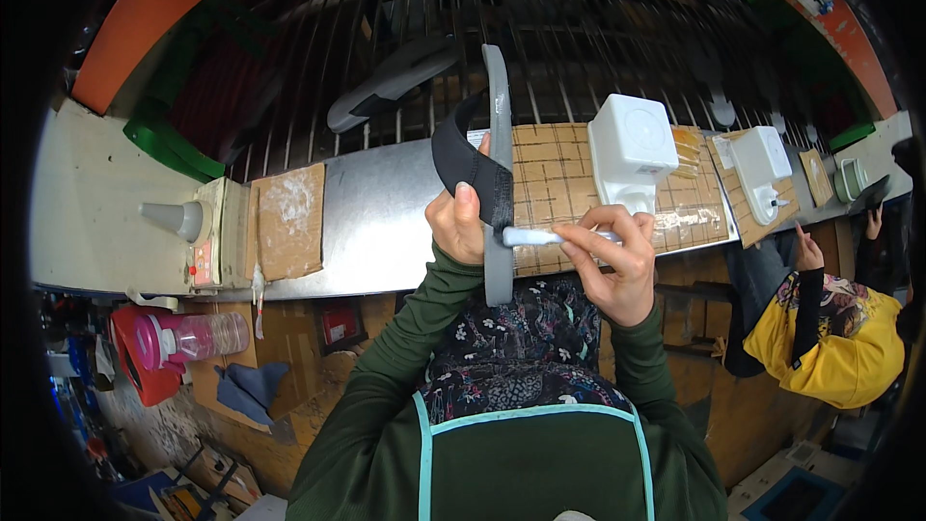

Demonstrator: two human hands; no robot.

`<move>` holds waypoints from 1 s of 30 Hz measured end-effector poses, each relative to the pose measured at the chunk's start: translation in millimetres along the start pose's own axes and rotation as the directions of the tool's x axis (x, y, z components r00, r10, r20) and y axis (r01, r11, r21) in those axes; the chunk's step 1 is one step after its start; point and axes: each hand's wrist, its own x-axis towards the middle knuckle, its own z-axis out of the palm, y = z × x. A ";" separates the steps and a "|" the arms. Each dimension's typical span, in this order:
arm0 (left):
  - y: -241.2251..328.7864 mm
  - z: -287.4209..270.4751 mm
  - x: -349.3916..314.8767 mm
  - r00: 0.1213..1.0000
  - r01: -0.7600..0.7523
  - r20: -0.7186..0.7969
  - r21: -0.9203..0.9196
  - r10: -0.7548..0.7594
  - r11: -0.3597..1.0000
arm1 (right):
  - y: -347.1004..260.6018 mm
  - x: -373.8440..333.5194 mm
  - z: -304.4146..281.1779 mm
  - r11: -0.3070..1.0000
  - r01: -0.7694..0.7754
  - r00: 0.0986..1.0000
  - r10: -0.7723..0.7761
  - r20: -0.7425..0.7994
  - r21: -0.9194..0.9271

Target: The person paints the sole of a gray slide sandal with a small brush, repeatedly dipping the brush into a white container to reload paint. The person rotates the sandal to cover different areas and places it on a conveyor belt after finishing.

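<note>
One camera is looking down from the person's head, close over the hands, which are coming up from the lower edge with the forearms. It is facing forward and down across the bench toward a wire rack beyond it. The wide lens is bending the bench edge into a curve and darkening the corners. A second person is sitting at the right rim.

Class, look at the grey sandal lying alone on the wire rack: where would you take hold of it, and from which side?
Grip the grey sandal by its black strap, coming from above. It lies flat, sole down on the wire rack, so the strap arches up clear of the sole, leaving room for fingers beneath it.
</note>
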 end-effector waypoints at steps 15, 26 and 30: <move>17.6 -2.5 -5.4 0.830 0.548 0.391 -0.703 -0.397 0.453 | 18.6 -4.3 17.8 0.603 -0.308 0.932 0.347 0.106 0.736; -6.1 -38.0 4.7 0.698 0.124 0.716 -0.137 0.012 0.983 | 21.6 -24.2 18.1 0.339 -0.539 0.796 0.504 0.335 0.771; -16.3 -33.9 10.3 0.724 -0.033 0.685 -0.080 0.079 0.996 | 16.3 -30.6 2.0 0.271 -0.556 0.789 0.469 0.396 0.785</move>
